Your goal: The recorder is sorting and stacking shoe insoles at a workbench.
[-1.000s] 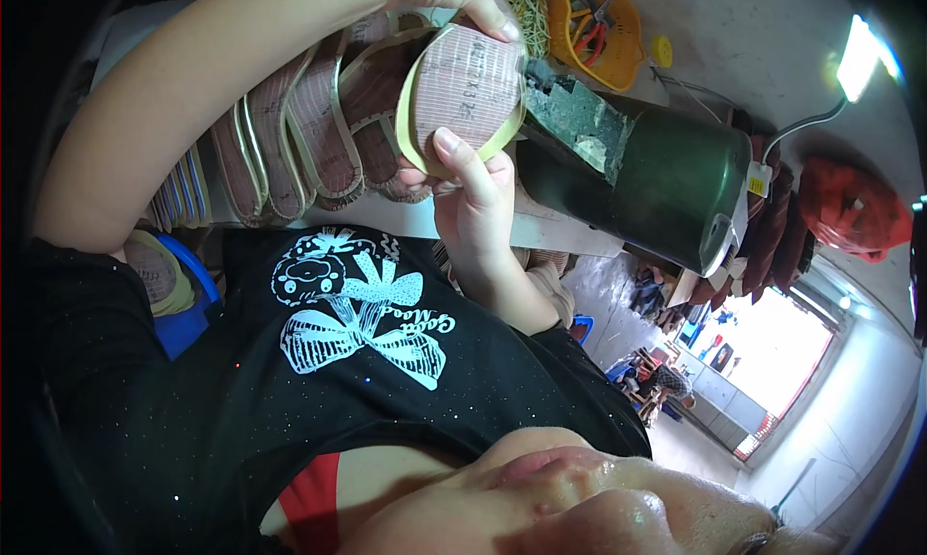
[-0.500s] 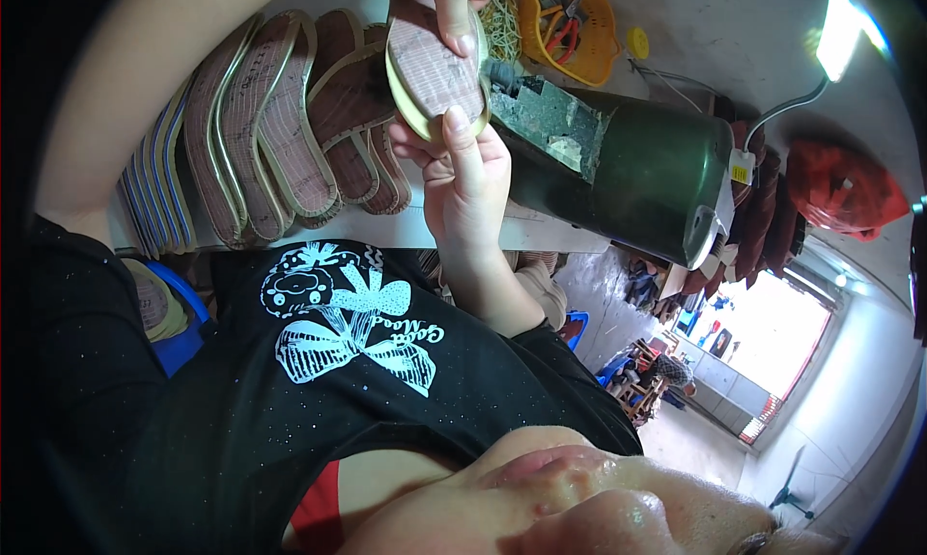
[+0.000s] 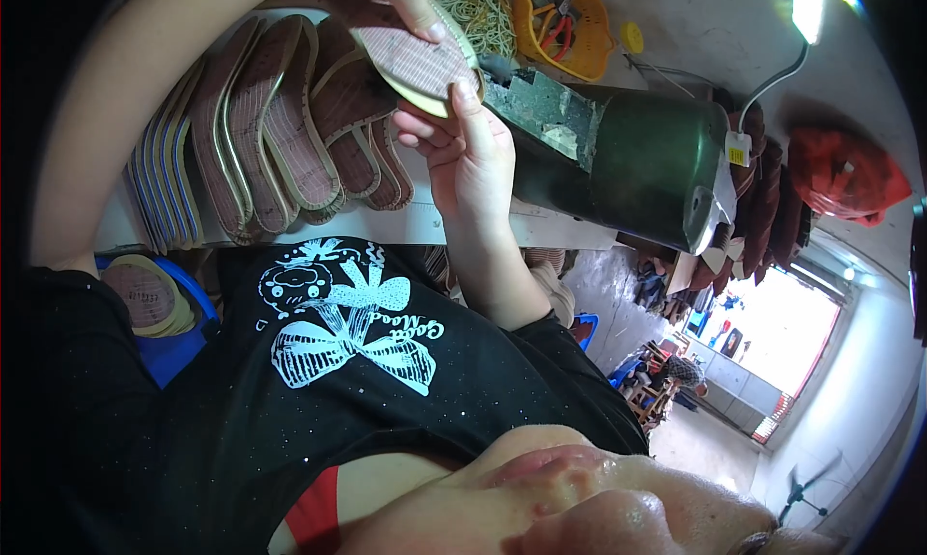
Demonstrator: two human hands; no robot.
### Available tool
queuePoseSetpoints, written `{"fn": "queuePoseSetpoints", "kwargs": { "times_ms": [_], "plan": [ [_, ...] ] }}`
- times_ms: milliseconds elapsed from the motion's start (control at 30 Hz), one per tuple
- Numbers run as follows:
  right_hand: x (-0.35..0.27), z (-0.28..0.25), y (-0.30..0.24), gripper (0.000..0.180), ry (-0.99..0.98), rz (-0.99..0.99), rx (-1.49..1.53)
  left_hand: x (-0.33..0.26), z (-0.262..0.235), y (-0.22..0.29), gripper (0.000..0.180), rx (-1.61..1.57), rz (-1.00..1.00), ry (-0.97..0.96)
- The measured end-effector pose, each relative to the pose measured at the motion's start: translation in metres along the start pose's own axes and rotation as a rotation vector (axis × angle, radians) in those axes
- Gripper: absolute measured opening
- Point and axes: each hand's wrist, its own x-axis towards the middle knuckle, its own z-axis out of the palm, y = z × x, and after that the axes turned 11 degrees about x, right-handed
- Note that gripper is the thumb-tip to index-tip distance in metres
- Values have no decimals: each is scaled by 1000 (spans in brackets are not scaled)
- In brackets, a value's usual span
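Observation:
A brown striped shoe insole (image 3: 425, 58) with a pale yellow rim is held between both my hands, tilted, near the upper middle. My left hand (image 3: 410, 0) grips its far part, thumb pressed on the striped face and fingers mostly hidden. At the near right edge, my right hand (image 3: 468, 159) pinches it with the thumb on top and curled fingers below. Just right of the insole is the narrow end of a dark green machine (image 3: 647, 159) with a rounded housing. Several similar insoles (image 3: 294, 121) stand in a row on the white table (image 3: 415, 229) to the left.
A yellow basket (image 3: 603, 43) with pliers and tools sits at the far right, beside a heap of pale strands (image 3: 473, 14). A lamp (image 3: 809, 10) and a red bag (image 3: 850, 174) are farther right. More insoles lie in a blue bin (image 3: 179, 357) at lower left.
The insole has shifted left and tilted more, its far end swinging left. My left hand has moved left with it; my right hand keeps its pinch. The whole view has shifted slightly.

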Motion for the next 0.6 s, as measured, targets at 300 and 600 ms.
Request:
{"fn": "queuePoseSetpoints", "kwargs": {
  "times_ms": [300,600],
  "plan": [
    [-3,-5,-7,34,17,-57,-37,-8,21,10,58,173,14,43],
    [1,1,4,33,0,-107,-32,-1,23,-10,51,60,-31,111]
  ]
}}
